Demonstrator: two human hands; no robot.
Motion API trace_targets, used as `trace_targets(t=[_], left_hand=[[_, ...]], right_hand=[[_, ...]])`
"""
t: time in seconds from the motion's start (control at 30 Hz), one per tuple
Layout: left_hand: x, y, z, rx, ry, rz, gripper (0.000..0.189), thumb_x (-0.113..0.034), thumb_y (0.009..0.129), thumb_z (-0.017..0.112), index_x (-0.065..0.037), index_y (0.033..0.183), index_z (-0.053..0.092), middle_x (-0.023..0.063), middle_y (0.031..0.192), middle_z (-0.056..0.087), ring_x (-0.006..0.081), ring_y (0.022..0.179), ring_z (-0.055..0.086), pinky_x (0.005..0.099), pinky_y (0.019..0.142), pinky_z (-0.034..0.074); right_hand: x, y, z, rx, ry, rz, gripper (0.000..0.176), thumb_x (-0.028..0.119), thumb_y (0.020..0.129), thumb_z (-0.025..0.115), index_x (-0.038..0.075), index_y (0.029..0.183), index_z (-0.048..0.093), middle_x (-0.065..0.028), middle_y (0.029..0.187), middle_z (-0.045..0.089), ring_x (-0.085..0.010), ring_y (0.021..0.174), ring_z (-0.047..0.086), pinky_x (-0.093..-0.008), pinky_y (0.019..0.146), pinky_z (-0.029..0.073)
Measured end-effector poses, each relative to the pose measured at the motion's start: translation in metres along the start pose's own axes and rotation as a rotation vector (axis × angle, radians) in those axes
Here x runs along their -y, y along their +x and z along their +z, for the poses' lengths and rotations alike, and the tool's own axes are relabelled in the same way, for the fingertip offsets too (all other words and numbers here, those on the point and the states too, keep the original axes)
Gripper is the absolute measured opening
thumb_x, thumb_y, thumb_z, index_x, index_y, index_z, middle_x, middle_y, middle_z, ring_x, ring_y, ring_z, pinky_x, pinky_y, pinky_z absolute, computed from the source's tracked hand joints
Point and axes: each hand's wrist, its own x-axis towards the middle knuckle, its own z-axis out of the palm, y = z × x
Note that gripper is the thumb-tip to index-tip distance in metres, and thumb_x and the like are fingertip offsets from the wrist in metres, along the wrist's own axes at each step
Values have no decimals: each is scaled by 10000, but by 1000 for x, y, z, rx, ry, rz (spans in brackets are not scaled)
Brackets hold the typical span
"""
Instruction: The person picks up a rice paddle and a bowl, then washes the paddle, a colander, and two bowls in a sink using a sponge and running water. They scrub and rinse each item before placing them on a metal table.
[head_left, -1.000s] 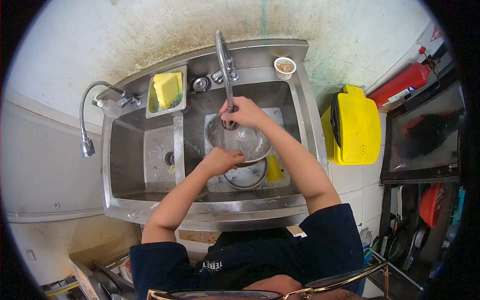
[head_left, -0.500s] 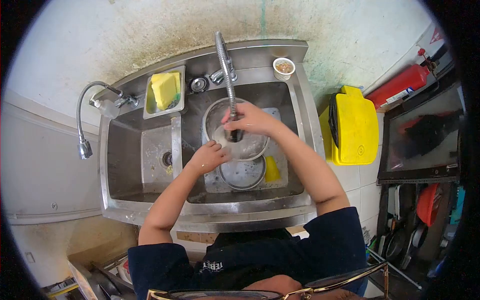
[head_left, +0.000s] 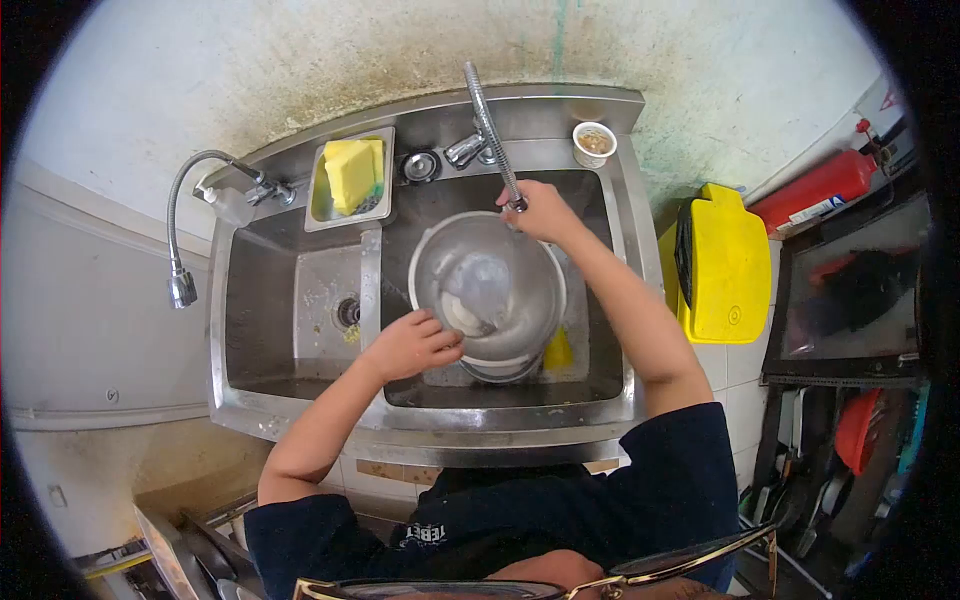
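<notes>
A large round metal bowl (head_left: pixel 487 255) is in the right sink basin, its inside facing up and wet. My left hand (head_left: pixel 412 347) is closed at the bowl's lower left rim, thumb and fingertips against the edge. My right hand (head_left: pixel 542 213) is wrapped round the end of the flexible faucet hose (head_left: pixel 491 128), above the bowl's upper right rim. The spray head is mostly hidden by the fingers. Under the bowl, the edge of a second round metal vessel (head_left: pixel 500 377) shows. A yellow piece (head_left: pixel 558 350), perhaps a sponge, lies partly covered beside it.
A tray (head_left: pixel 320 215) with yellow sponges (head_left: pixel 350 175) stands on the back ledge, near a drain strainer (head_left: pixel 420 166) and a white cup (head_left: pixel 594 145). A second hose faucet (head_left: pixel 181 285) hangs at the left. A yellow bin (head_left: pixel 730 265) stands right of the sink.
The bowl looks larger and has come nearer, covering more of the lower vessel. My right hand has moved the hose end from over the bowl's middle to its upper right edge.
</notes>
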Motion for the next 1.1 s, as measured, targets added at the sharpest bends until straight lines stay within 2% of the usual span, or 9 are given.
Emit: trace_targets(t=[0.1,0.17,0.27,0.47,0.57,0.83,0.93,1.03,1.1], left_hand=[[-9,2,7,-35,-69,7,235,-146,707,540,-172,939,552,-34,965,556,140,812,509,299,788,418],[-11,6,6,-23,-69,18,235,-155,718,531,-176,951,549,-36,975,551,140,820,506,296,795,415],[-14,9,12,3,-78,35,232,-160,727,520,-179,958,541,-37,980,547,142,826,505,295,805,411],[-2,16,25,17,-66,46,222,-169,733,520,-188,954,514,-48,973,531,133,833,511,280,784,409],[6,19,27,56,-115,16,261,-133,708,527,-177,966,528,-43,1001,541,150,857,521,306,790,420],[26,26,39,112,-228,-151,352,-121,650,628,-146,992,544,14,1038,552,208,931,552,353,771,429],[29,36,20,163,-512,-338,407,-132,612,684,-132,997,550,40,1049,548,241,942,556,378,753,433],[39,51,5,238,-690,-442,448,-175,591,715,-112,1003,549,62,1043,552,276,908,566,402,723,440],[45,55,13,202,-683,-415,440,-217,608,717,-102,1000,554,68,1018,560,285,884,571,400,710,445]], right_hand=[[6,12,33,-170,60,-203,227,128,669,700,54,870,622,-63,710,596,-143,675,568,-291,646,457],[30,8,47,-19,335,24,235,168,657,705,76,862,637,-83,801,625,-186,754,601,-311,712,469],[45,2,72,86,627,-112,214,155,680,710,68,861,635,-47,783,622,-151,741,582,-292,712,458],[55,-15,54,249,757,10,173,119,710,696,50,852,626,-40,785,617,-118,691,565,-270,652,454],[80,-32,23,413,754,44,194,145,756,672,50,906,595,-16,782,591,-102,731,561,-247,597,461],[70,-45,3,420,695,56,212,172,760,667,63,925,589,-28,809,592,-99,746,553,-239,605,457],[47,-43,-5,250,340,-45,350,257,745,691,33,990,578,-58,852,600,-140,770,564,-294,704,472],[29,-77,16,66,428,-55,449,322,695,718,-7,969,582,-110,878,618,-208,824,593,-331,745,462],[0,-107,37,399,345,9,509,349,689,726,-20,1001,567,-123,919,610,-205,829,592,-331,753,456]])
